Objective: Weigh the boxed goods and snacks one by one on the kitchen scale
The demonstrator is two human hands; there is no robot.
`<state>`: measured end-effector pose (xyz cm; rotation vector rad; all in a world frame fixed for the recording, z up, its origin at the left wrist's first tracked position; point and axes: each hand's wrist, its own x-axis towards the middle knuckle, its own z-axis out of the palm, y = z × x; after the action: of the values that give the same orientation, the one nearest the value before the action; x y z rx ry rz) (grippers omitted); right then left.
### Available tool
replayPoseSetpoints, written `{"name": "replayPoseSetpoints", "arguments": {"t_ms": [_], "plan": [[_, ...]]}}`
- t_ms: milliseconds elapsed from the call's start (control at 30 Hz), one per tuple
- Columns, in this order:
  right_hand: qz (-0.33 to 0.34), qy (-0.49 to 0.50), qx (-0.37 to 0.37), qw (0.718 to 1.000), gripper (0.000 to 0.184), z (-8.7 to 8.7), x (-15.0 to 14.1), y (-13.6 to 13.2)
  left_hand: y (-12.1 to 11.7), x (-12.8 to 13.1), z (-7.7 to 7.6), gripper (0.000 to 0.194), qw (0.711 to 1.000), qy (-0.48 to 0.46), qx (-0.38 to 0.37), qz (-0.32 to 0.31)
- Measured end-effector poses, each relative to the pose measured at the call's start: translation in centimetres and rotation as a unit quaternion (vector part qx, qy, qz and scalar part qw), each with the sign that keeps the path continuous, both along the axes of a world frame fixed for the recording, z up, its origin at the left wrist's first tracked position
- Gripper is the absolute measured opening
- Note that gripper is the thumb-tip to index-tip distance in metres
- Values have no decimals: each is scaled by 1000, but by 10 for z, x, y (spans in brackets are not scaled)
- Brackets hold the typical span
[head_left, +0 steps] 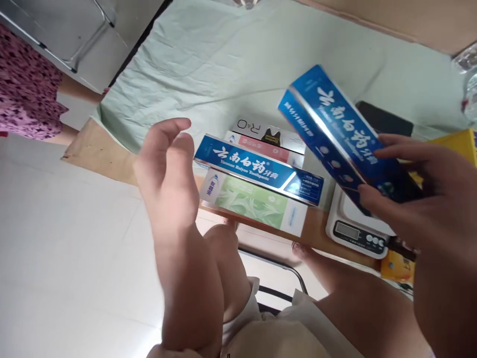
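Note:
My right hand (428, 184) grips the near end of a blue toothpaste box (331, 132), raised at a tilt above the table. Left of it, my left hand (167, 174) hovers with its fingers loosely bent and apart, holding nothing. Close by that hand, a second blue toothpaste box (257, 166) lies on top of other boxes. Under it a green and white toothpaste box (255, 201) sticks out at the table's front edge. A pink and white box (266, 149) and a white box with black print (253, 127) show behind, partly covered.
A white kitchen scale (356, 233) sits below the raised box. Behind my right hand are a dark flat object (387, 118) and a yellow box (452, 146). A pale green cloth (223, 59) covers the table. Another person in a pink patterned garment (30, 89) stands at left.

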<state>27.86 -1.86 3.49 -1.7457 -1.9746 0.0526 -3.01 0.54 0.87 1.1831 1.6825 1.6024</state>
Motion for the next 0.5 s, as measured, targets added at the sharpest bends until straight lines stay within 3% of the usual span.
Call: {"name": "replayPoseSetpoints", "arguments": {"t_ms": [100, 200, 300, 400, 500], "plan": [[105, 9, -5, 994, 34, 4, -30, 44, 14, -20, 5, 24, 996, 28, -90, -5], [175, 5, -48, 983, 32, 1, -48, 72, 31, -33, 2, 38, 982, 20, -165, -90], [180, 13, -81, 980, 32, -2, -54, 84, 49, -42, -13, 40, 971, -52, -177, -150], [165, 4, -103, 981, 32, -2, -53, 90, 62, -44, -28, 43, 960, -130, -185, -167], [219, -9, -122, 968, 33, -4, -47, 97, 67, -39, -33, 45, 948, -180, -193, -179]]}}
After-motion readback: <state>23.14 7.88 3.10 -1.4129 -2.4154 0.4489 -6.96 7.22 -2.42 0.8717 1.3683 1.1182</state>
